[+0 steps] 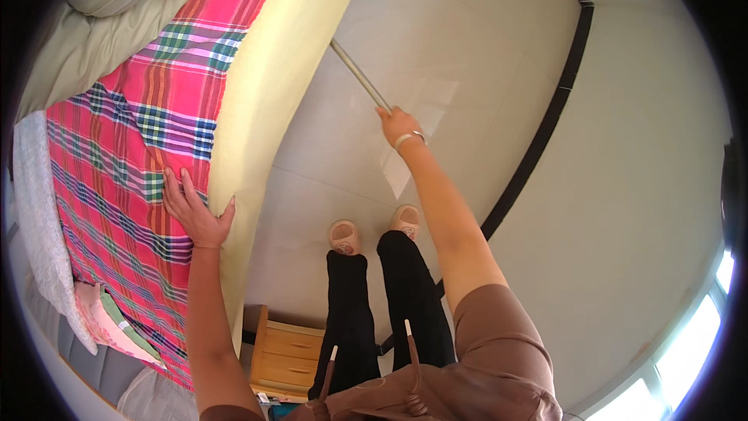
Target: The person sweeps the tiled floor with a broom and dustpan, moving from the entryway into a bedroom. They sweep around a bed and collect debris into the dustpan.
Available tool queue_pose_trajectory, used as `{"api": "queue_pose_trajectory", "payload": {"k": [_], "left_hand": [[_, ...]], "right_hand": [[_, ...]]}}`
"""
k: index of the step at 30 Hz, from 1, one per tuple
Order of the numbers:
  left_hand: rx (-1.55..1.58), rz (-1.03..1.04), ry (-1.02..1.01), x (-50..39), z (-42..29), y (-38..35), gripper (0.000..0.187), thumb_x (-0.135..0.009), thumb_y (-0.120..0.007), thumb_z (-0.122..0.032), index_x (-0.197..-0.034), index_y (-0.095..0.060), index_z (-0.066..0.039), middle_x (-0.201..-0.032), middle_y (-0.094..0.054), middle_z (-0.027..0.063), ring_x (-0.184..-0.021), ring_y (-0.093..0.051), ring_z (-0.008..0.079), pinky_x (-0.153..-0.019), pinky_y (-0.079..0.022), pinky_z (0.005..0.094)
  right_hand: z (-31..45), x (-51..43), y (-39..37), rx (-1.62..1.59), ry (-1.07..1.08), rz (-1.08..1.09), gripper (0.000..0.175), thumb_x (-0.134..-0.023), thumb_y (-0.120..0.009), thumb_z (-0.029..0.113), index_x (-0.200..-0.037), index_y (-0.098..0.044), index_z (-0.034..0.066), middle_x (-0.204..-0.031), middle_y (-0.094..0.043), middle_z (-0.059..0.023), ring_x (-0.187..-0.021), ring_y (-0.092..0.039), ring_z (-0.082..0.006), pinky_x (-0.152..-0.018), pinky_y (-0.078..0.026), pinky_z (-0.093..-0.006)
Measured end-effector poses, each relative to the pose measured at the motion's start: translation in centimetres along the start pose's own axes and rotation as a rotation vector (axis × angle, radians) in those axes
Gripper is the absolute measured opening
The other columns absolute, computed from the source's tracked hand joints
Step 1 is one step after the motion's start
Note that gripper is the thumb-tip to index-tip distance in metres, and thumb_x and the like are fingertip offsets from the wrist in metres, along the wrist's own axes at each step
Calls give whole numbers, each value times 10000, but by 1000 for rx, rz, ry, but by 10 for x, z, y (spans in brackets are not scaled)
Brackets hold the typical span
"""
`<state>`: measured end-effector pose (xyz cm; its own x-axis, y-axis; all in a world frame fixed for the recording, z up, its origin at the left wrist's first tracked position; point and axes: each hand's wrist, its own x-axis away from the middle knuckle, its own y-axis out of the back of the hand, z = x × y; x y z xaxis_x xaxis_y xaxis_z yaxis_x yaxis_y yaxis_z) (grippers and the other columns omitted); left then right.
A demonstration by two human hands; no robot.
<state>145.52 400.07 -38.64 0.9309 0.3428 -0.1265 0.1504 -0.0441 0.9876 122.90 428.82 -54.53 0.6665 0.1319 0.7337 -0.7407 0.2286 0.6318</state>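
Observation:
My right hand [401,127] is closed around the end of a thin metal-looking pole [359,76]. The pole slants away from me, and its far end is hidden under the bed's edge. My left hand [197,213] rests flat with fingers spread on a pink plaid cloth [111,152] that covers the bed. The thumb of that hand reaches over the pale yellow bed side [263,70]. What the pole's far end carries cannot be seen.
Glossy floor tiles [456,41] lie between the bed and a wall [631,158] with a black baseboard [540,146]. A wooden drawer cabinet [289,354] stands by my legs. A greyish-beige quilt [87,52] and a pale folded cloth [44,210] are on the bed.

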Motion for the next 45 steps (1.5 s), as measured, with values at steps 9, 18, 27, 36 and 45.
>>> {"api": "queue_pose_trajectory", "payload": {"k": [9, 18, 27, 36, 45], "left_hand": [[-23, 21, 15, 1, -1, 6, 873, -646, -617, -449, -1301, -217, -32, -1339, -174, 214, -1238, -170, 358, -974, -141, 507], [-126, 142, 81, 4, -5, 11, 885, -701, -563, -497, -1330, -128, -53, -1366, -81, 211, -1261, -103, 348, -991, -117, 492], [148, 148, 286, 32, -38, 53, 739, -717, -601, -306, -1298, -226, -46, -1335, -186, 233, -1219, -220, 377, -966, -201, 495], [536, 702, 347, 322, -52, 85, 511, -711, -582, -209, -1134, -413, 20, -1073, -475, 248, -1011, -447, 369, -856, -363, 421], [1003, 1050, 1324, 491, -58, 163, 325, -816, -468, -272, -1002, -528, -11, -883, -574, 104, -771, -563, 197, -603, -444, 311]], "right_hand": [[-174, 136, 98, 208, -230, -45, 542, -841, -336, 502, -947, -514, 1, -905, -558, -260, -881, -521, -415, -756, -419, -463], [-235, 247, 201, 410, -362, -199, 533, -846, -321, 500, -893, -535, 14, -853, -575, -249, -831, -548, -404, -725, -436, -469], [-192, 361, 218, 463, -239, -185, 440, -855, -336, 473, -863, -477, 56, -785, -589, -193, -762, -558, -378, -647, -438, -460], [-100, 336, 165, 570, 127, 52, 435, -860, -347, 444, -950, -530, 61, -895, -604, -147, -858, -571, -311, -720, -449, -403], [-78, 319, 199, 721, -52, 157, 436, -870, -345, 421, -1068, -540, 84, -1068, -558, -102, -998, -529, -272, -791, -441, -389]]}}
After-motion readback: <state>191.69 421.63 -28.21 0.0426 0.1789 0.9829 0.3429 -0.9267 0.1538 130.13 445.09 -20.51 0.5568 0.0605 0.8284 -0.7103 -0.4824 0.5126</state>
